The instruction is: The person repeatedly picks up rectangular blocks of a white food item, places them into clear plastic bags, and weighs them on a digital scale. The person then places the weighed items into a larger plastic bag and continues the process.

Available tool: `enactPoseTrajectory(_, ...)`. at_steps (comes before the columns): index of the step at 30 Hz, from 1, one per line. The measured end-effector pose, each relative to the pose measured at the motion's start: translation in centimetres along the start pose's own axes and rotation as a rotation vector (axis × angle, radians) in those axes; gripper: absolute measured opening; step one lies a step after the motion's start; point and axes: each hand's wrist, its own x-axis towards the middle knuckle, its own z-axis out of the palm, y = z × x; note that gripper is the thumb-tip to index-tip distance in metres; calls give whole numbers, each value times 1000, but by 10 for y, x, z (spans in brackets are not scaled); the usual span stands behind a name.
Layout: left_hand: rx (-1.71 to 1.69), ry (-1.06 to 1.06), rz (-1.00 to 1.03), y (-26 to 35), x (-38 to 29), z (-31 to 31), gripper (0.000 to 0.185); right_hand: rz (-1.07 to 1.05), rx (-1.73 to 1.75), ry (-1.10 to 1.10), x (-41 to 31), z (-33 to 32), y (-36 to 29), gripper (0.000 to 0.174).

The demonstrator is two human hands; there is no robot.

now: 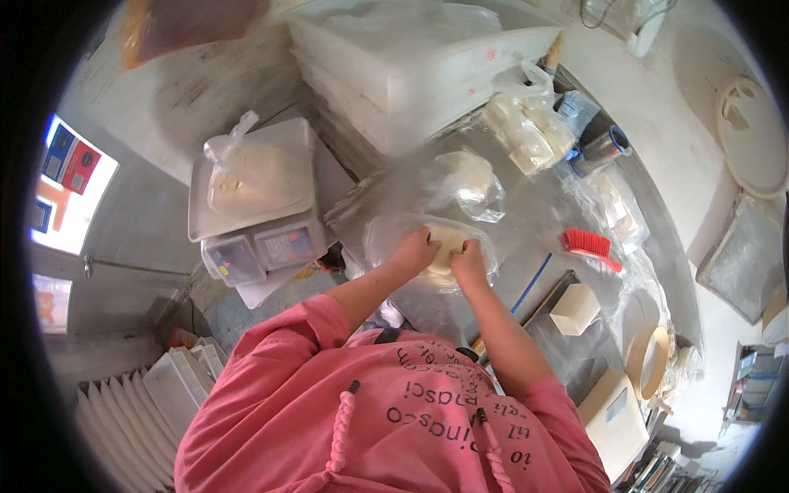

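Observation:
A flattened piece of pale dough (445,246) lies on a clear plastic bag (385,231) in front of me. My left hand (417,249) grips its left edge with bent fingers. On the opposite edge, my right hand (468,259) is closed in the same way. Just beyond them sits a second lump of dough in clear plastic (468,175). To the left, a tied plastic bag with pale dough (246,179) rests on the tray of a digital scale (283,243).
Large white plastic bins (425,86) stand at the back. Right of my hands are a red brush (590,244), a thin blue stick (531,283), a metal cylinder (601,153) and a cream block-shaped container (574,309). White trays (175,385) stand at lower left.

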Motion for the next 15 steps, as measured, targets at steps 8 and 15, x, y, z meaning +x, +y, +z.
enactPoseTrajectory(8, 51, 243, 183, 35, -49, 3, 18, -196, -26, -55, -53, -147, -8, 19)
enactPoseTrajectory(15, -616, -547, 37, 142, -120, 130, 22, 189, 32, 35, 33, -292, 235, 42)
